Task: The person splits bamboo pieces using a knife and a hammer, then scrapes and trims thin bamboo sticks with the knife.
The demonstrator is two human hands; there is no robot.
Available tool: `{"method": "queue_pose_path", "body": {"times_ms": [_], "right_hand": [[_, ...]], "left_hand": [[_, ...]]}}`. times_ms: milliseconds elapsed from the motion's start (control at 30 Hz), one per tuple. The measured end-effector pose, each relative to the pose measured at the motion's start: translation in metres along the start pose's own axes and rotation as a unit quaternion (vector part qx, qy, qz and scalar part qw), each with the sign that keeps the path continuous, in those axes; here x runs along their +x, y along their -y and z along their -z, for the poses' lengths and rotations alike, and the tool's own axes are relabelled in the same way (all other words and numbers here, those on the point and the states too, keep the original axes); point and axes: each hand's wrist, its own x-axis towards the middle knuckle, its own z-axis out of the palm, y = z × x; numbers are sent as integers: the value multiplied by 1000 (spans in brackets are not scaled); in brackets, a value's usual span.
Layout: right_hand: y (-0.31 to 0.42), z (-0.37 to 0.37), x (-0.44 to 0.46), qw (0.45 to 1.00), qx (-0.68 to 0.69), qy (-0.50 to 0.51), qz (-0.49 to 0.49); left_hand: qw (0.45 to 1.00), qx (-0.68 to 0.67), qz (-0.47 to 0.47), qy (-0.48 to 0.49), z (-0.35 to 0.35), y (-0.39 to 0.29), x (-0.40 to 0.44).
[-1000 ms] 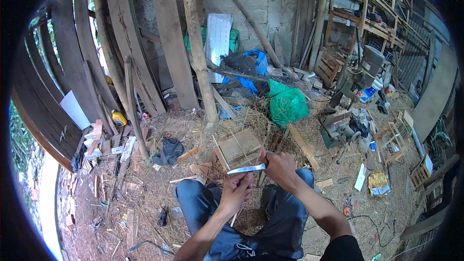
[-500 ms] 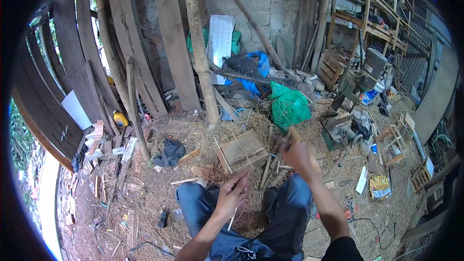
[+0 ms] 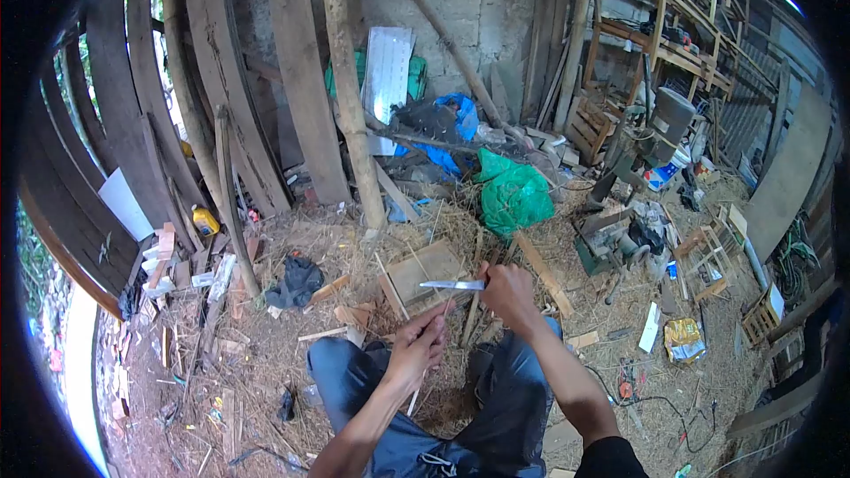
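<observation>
My right hand [image 3: 508, 297] grips a knife [image 3: 450, 284], its silver blade pointing left, level with the top of my left hand. Closed fingers of my left hand [image 3: 418, 347] hold a thin wooden stick [image 3: 413, 402], which pokes out below the palm and above the fingertips. The blade is close to the stick's upper part; whether they touch I cannot tell. Both hands are over my bent legs. Just beyond them on the ground lies a shallow wooden box [image 3: 425, 273] with thin strips on it.
Shavings and wood scraps litter the ground. A green plastic bag [image 3: 515, 195] lies ahead, with a plank [image 3: 543, 273] nearer. A black bag [image 3: 297, 281] and yellow bottle [image 3: 205, 220] are left; a machine [image 3: 660, 133] and gold packet [image 3: 683, 340] are right. An upright pole [image 3: 345, 80] stands ahead.
My right hand has come down and left toward my left hand, and the knife blade now shows clearly. The left hand still holds the stick. The view has shifted slightly.
</observation>
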Motion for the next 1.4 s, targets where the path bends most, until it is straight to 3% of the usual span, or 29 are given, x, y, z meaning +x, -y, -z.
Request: {"method": "queue_pose_path", "body": {"times_ms": [167,233,367,433,533,600,667,733,800,833,900,1000,1067,1133,1167,1200,1233,1300,1400], "right_hand": [[-28,-11,19,999,-9,14,-27],[-74,-11,33,984,-20,20,-179],[-69,4,25,976,-28,-13,-215],[-39,-2,9,996,55,0,-67],[-4,-9,-13,998,37,39,-23],[19,10,-28,995,22,58,78],[13,-2,-22,997,7,60,48],[2,-13,-6,998,-8,58,22],[-21,-16,6,999,-6,-37,-8],[-37,-13,15,999,-7,-38,-8],[-58,-3,27,985,-45,-16,-169],[-49,5,19,986,4,-95,-139],[-26,5,4,993,94,-11,-68],[11,17,-21,989,121,3,81],[15,11,-19,990,119,2,82],[17,-1,-17,992,77,-29,97],[17,-9,-18,992,35,-58,111],[17,-13,-11,986,71,-75,131],[18,-18,-1,998,12,-30,54]], "left_hand": [[1000,-14,4,-10,7,-2,0],[997,53,50,21,11,-10,-16],[1000,3,10,-4,22,3,-7],[999,28,-19,-15,14,2,4],[990,119,-72,-40,11,13,15],[978,180,-100,-44,13,22,18],[928,317,-185,-62,14,27,19],[931,297,-200,-68,9,16,17],[935,277,-211,-76,11,14,12],[913,320,-246,-63,15,16,10],[887,363,-281,-49,16,19,5],[887,361,-279,-80,11,7,1],[988,139,-56,-28,6,-7,4],[989,143,-21,-37,7,4,11],[987,152,15,-42,5,9,15],[970,226,-69,-60,2,15,12],[970,226,-65,-60,3,16,10],[945,271,-166,-69,5,11,13],[943,270,-184,-70,4,1,13]]}}
